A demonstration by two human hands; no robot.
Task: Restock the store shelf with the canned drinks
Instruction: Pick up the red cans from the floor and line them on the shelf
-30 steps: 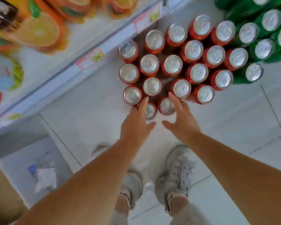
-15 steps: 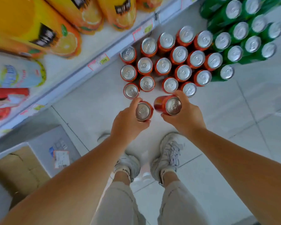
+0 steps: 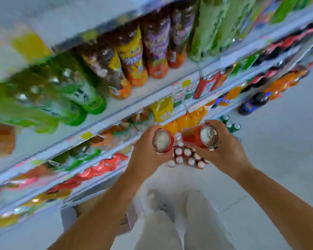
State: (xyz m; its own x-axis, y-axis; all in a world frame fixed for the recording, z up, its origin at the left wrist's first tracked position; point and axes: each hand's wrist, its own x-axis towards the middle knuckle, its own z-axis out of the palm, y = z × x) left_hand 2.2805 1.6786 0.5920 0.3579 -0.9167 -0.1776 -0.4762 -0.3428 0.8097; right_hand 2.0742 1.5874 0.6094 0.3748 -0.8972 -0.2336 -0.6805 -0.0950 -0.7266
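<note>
My left hand grips one red can, its silver top facing me. My right hand grips a second red can, tilted to the left. Both cans are held high above the floor, in front of the shelves. Far below, between my hands, stands the group of red cans on the floor, partly hidden by my hands. A few green cans show beyond my right hand. The view is blurred by motion.
The store shelf unit fills the left and top, with rows of green, orange and purple bottles and price tags on the edges. Dark cola bottles stand on the floor at the right. My legs and shoes are below.
Both hands reached down to the floor cans, each took one red can, and lifted it. My view has risen from the floor to the upper shelves.
</note>
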